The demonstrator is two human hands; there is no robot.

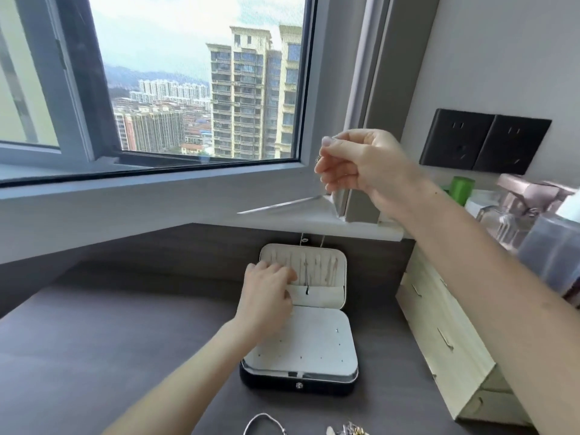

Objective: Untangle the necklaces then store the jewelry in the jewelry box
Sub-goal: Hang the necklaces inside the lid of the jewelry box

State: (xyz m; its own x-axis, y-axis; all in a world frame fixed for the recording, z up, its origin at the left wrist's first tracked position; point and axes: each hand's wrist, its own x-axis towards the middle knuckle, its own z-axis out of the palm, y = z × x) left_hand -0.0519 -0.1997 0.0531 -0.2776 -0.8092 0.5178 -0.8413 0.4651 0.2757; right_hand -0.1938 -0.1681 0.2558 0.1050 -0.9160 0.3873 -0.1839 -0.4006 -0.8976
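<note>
Head-worn wide-angle view looks forward and down, close over the desk [94, 340].

Jewelry box [298, 386]: black shell, cream lining, small dark dots across the tray
Desk [110, 340]: dark grey-brown, faint wood grain
Wall sockets [485, 141]: matte black
Bottle cap [461, 189]: bright green
Drawer unit [445, 340]: pale cream
Bracelet [266, 419]: silver

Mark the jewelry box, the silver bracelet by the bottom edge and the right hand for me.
jewelry box [329, 387]: head view, black front wall.
silver bracelet [264, 415]: head view, top of its curve.
right hand [367, 164]: head view, middle of the hand, pinching a small jewelry piece [317, 158].
</note>
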